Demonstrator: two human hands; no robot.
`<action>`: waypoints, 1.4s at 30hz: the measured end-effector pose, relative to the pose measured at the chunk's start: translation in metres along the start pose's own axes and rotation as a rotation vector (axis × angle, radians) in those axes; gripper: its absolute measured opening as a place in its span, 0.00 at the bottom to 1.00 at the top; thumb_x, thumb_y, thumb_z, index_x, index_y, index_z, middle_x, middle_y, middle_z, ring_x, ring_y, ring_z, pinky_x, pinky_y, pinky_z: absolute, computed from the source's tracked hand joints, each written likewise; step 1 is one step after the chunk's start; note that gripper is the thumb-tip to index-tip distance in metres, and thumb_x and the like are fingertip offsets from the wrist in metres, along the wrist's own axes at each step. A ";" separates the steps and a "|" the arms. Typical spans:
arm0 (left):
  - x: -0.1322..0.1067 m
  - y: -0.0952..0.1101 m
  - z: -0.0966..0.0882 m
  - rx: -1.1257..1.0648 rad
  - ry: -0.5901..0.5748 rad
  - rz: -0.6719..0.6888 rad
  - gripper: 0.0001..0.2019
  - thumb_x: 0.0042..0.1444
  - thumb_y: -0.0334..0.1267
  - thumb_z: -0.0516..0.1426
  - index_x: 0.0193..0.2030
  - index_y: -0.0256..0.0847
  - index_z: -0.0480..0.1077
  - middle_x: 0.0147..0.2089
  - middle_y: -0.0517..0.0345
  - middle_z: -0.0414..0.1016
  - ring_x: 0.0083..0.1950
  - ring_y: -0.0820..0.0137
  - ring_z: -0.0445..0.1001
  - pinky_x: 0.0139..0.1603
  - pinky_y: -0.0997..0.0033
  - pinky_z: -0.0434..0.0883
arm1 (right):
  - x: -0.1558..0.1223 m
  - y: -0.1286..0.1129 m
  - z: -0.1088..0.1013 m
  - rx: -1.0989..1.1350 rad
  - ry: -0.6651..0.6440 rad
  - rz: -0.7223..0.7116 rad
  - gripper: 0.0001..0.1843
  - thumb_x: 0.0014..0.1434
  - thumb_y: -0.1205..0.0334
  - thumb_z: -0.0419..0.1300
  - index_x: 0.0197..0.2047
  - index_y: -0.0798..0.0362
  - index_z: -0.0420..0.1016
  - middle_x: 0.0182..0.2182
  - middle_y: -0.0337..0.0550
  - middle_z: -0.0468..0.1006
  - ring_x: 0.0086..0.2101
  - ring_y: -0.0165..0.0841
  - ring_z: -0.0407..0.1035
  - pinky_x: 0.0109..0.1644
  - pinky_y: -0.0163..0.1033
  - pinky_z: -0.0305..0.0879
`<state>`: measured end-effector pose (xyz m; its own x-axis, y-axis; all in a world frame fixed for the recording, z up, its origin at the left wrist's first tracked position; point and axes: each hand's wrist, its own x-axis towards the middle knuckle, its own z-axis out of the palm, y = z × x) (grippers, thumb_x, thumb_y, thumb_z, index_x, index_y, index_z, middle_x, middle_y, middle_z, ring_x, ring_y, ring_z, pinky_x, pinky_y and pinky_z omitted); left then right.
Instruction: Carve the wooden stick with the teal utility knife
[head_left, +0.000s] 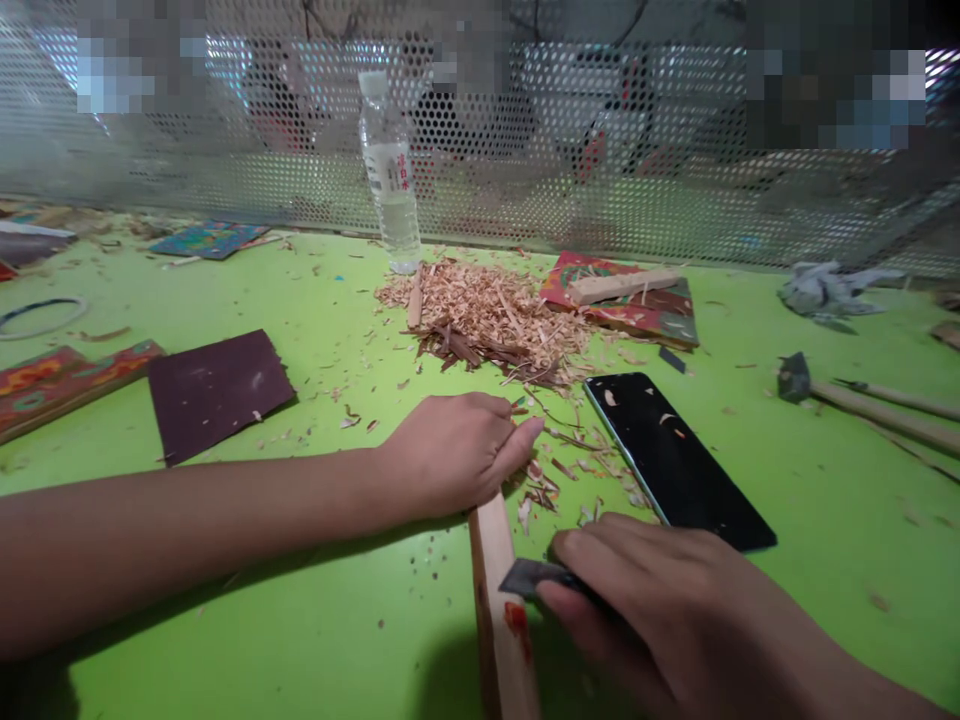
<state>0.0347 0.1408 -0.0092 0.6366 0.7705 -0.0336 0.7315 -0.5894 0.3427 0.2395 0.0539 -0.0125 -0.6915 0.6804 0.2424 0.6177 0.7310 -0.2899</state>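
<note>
My left hand (457, 450) is closed over the far end of a wooden strip (499, 560) that runs toward me on the green table (300, 600). Pale bare wood shows on the strip's top, with a red painted patch near its right edge and a brown left side. In my right hand (645, 600) is a dark flat blade (536, 578), whose slanted tip lies at the strip's right edge just beyond the red patch. The grip of the blade is hidden in my fingers. Wood shavings (540, 490) lie beside the strip.
Beyond my left hand is a heap of shavings (495, 310), with a water bottle (390, 190) behind it. A phone (675, 455) lies right, a hammer (795, 380) farther right. Dark red sandpaper (221, 395) and painted wood (67, 385) lie left. A perforated metal screen (480, 130) bounds the back.
</note>
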 end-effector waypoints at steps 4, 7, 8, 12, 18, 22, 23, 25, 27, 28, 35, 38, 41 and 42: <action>0.000 0.002 -0.001 0.027 -0.002 0.008 0.29 0.77 0.47 0.40 0.31 0.39 0.72 0.34 0.55 0.75 0.36 0.65 0.74 0.32 0.64 0.60 | 0.000 -0.005 0.003 -0.010 -0.005 -0.003 0.26 0.80 0.54 0.44 0.30 0.48 0.67 0.23 0.33 0.73 0.22 0.30 0.66 0.28 0.39 0.56; 0.000 0.002 -0.001 0.017 -0.001 0.011 0.29 0.77 0.47 0.40 0.31 0.39 0.73 0.34 0.54 0.76 0.37 0.64 0.75 0.34 0.64 0.62 | 0.000 -0.008 0.003 0.005 -0.034 -0.009 0.26 0.80 0.56 0.44 0.29 0.48 0.67 0.23 0.34 0.73 0.22 0.30 0.66 0.28 0.40 0.56; 0.000 0.002 -0.001 0.015 -0.003 0.015 0.29 0.77 0.47 0.40 0.31 0.39 0.73 0.35 0.54 0.76 0.37 0.64 0.75 0.34 0.64 0.63 | 0.001 -0.008 0.003 0.009 -0.044 -0.011 0.25 0.80 0.56 0.44 0.29 0.48 0.67 0.23 0.34 0.73 0.22 0.30 0.66 0.29 0.40 0.56; 0.000 0.002 -0.001 0.004 0.000 0.017 0.29 0.77 0.47 0.41 0.32 0.38 0.74 0.34 0.54 0.76 0.35 0.65 0.74 0.36 0.65 0.65 | 0.002 -0.006 0.002 0.030 -0.077 -0.022 0.23 0.79 0.58 0.47 0.30 0.48 0.67 0.24 0.33 0.73 0.23 0.31 0.66 0.29 0.40 0.56; -0.002 0.002 0.000 -0.024 -0.005 0.044 0.31 0.77 0.47 0.41 0.29 0.38 0.75 0.35 0.53 0.75 0.34 0.67 0.73 0.37 0.66 0.67 | 0.001 0.000 0.000 0.051 -0.160 -0.034 0.18 0.77 0.60 0.49 0.32 0.48 0.68 0.26 0.34 0.74 0.26 0.32 0.67 0.31 0.40 0.56; -0.004 0.005 0.001 -0.047 -0.022 0.053 0.33 0.78 0.49 0.38 0.30 0.39 0.75 0.35 0.53 0.75 0.35 0.67 0.72 0.37 0.67 0.66 | 0.001 0.003 0.000 0.077 -0.159 -0.090 0.21 0.78 0.60 0.47 0.31 0.48 0.68 0.25 0.34 0.73 0.24 0.32 0.64 0.30 0.41 0.53; -0.004 0.005 0.001 -0.056 -0.020 0.050 0.34 0.78 0.50 0.37 0.30 0.39 0.75 0.35 0.53 0.75 0.34 0.67 0.72 0.37 0.67 0.66 | 0.002 0.004 0.000 0.080 -0.148 -0.111 0.22 0.78 0.60 0.46 0.31 0.49 0.69 0.24 0.34 0.72 0.24 0.32 0.63 0.30 0.41 0.52; -0.005 0.006 0.000 -0.071 -0.005 0.037 0.34 0.77 0.51 0.36 0.31 0.38 0.75 0.35 0.53 0.75 0.33 0.68 0.72 0.36 0.68 0.66 | 0.003 0.006 0.000 0.075 -0.124 -0.156 0.24 0.79 0.59 0.44 0.30 0.49 0.70 0.24 0.35 0.72 0.24 0.32 0.62 0.30 0.41 0.52; -0.006 0.006 0.001 -0.077 0.012 0.029 0.34 0.77 0.52 0.36 0.32 0.38 0.74 0.34 0.53 0.75 0.32 0.68 0.72 0.35 0.67 0.66 | 0.004 0.009 0.001 0.057 -0.108 -0.198 0.26 0.80 0.59 0.43 0.30 0.50 0.70 0.24 0.36 0.71 0.25 0.32 0.61 0.31 0.41 0.52; -0.006 0.006 0.001 -0.075 0.017 0.033 0.34 0.77 0.52 0.36 0.32 0.38 0.74 0.34 0.53 0.75 0.32 0.67 0.72 0.35 0.67 0.66 | 0.004 0.010 0.002 0.046 -0.100 -0.215 0.27 0.80 0.58 0.42 0.30 0.51 0.71 0.24 0.36 0.71 0.25 0.32 0.61 0.31 0.41 0.52; -0.006 0.004 0.002 -0.030 0.031 0.052 0.32 0.77 0.48 0.38 0.33 0.38 0.76 0.35 0.53 0.76 0.33 0.67 0.73 0.33 0.67 0.65 | -0.004 0.010 0.006 -0.020 0.010 -0.242 0.23 0.80 0.56 0.47 0.35 0.52 0.74 0.25 0.37 0.70 0.27 0.34 0.59 0.32 0.44 0.49; -0.006 0.003 0.004 -0.001 0.038 0.067 0.33 0.77 0.48 0.37 0.33 0.38 0.77 0.36 0.52 0.77 0.34 0.66 0.74 0.32 0.67 0.64 | -0.008 0.009 0.005 -0.043 -0.007 -0.245 0.17 0.79 0.58 0.52 0.38 0.53 0.74 0.27 0.36 0.70 0.27 0.34 0.59 0.33 0.45 0.49; -0.006 0.003 0.005 0.011 0.045 0.066 0.34 0.77 0.49 0.36 0.32 0.38 0.77 0.36 0.52 0.78 0.34 0.66 0.75 0.31 0.67 0.63 | -0.012 0.009 0.004 -0.068 -0.049 -0.263 0.12 0.78 0.60 0.54 0.41 0.53 0.74 0.28 0.36 0.70 0.28 0.34 0.61 0.34 0.45 0.50; -0.006 0.003 0.005 0.014 0.046 0.065 0.34 0.77 0.49 0.36 0.32 0.38 0.77 0.36 0.52 0.78 0.34 0.66 0.75 0.31 0.66 0.63 | -0.014 0.010 0.004 -0.079 -0.065 -0.252 0.11 0.77 0.60 0.55 0.42 0.53 0.73 0.29 0.36 0.71 0.28 0.34 0.61 0.34 0.45 0.50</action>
<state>0.0346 0.1333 -0.0129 0.6710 0.7408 0.0316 0.6926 -0.6415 0.3298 0.2538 0.0510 -0.0227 -0.8481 0.4740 0.2367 0.4490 0.8802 -0.1540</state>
